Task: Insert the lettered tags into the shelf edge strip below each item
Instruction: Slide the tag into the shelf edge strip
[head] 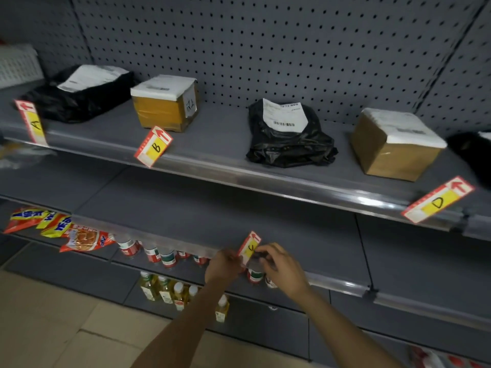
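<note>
Tags A, B and D stick up from the clear edge strip of the upper shelf, below a black parcel, a taped box and a brown box. No tag stands below the black bag with a white label. Tag C, red and white with a yellow patch, is held at the lower shelf's edge strip. My left hand pinches its lower left edge. My right hand holds its right side.
Red-capped jars and bottles of yellow oil stand on shelves under my hands. Snack packets hang over a shelf at the left. A white basket sits at the far left. Pegboard backs the shelving.
</note>
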`<state>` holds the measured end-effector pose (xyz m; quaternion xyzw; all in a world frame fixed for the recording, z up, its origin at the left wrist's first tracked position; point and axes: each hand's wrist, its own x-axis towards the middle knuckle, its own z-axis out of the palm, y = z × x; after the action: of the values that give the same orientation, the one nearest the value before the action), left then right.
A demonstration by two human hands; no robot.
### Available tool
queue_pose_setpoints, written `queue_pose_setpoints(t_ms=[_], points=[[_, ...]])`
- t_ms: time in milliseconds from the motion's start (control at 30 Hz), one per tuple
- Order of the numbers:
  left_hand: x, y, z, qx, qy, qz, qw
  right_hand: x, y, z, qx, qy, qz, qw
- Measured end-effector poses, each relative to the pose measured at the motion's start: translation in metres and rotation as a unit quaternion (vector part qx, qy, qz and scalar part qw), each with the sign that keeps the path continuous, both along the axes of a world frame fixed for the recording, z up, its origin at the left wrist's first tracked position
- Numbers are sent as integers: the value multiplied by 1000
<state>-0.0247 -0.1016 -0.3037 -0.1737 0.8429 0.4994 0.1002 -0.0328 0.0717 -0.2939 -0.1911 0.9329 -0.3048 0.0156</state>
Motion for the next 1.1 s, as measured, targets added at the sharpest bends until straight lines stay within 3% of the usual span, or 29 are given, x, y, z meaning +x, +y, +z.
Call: queue_pose_setpoints(t_ms=[133,267,433,633,833,1100], points=[[30,-27,52,-160,64,-164,971,8,1,39,-14,3,25,1000],[46,-47,120,-263,122,-201,936,18,-8,82,-22,5,40,999],[58,-63,186,-194,272,-82,939,28,-20,140,-101,117,65,986],[28,-30,227,-276,397,-63,873,13,-19,208,-181,236,-19,955],[-6,6,223,-368,384,-112,839,3,21,228,-93,277,-118,949],[-17,5,212,-351,462,-186,793,9,45,223,-23,261,-181,948]])
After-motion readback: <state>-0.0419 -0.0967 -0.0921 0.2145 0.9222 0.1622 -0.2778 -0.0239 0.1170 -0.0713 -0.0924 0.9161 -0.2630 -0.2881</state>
